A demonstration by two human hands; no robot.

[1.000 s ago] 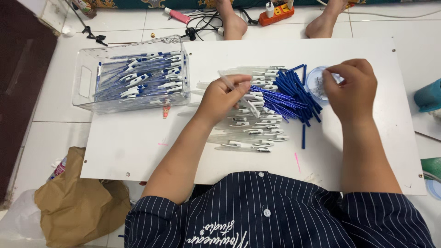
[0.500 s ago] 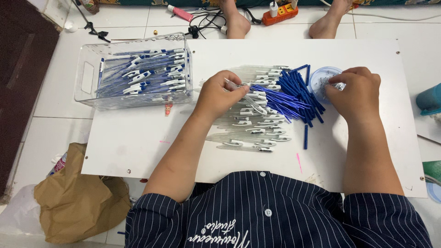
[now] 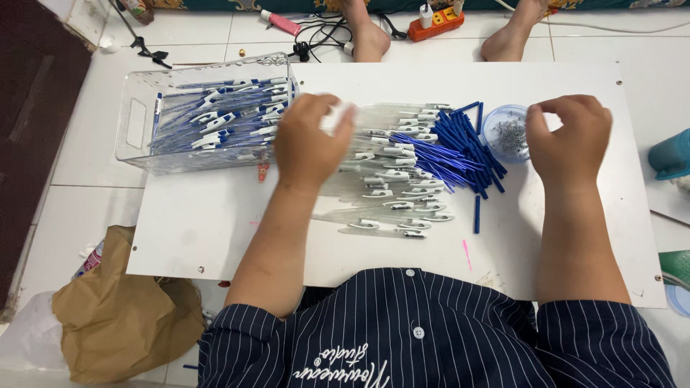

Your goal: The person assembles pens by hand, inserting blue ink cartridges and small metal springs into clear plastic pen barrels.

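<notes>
My left hand (image 3: 310,144) hovers over the white board (image 3: 215,223), between a clear plastic bin (image 3: 133,122) of finished blue-and-white pens (image 3: 215,118) and a pile of clear pen barrels (image 3: 388,179). Its fingers are curled around a blurred pale pen (image 3: 342,115). Beside the barrels lies a heap of blue refills (image 3: 456,147). My right hand (image 3: 571,136) has its fingertips pinched together, just right of a small clear dish of springs (image 3: 505,134). Whether those fingertips hold anything is hidden.
One loose blue refill (image 3: 476,214) lies near the board's front. Another person's bare feet (image 3: 366,36) rest on the tiled floor beyond the board, near an orange power strip (image 3: 431,25) and cables. A brown paper bag (image 3: 122,316) sits at front left, a teal object (image 3: 672,154) at right.
My left hand has moved left from the barrel pile toward the bin, carrying a pen. My right hand has drawn back slightly right of the spring dish.
</notes>
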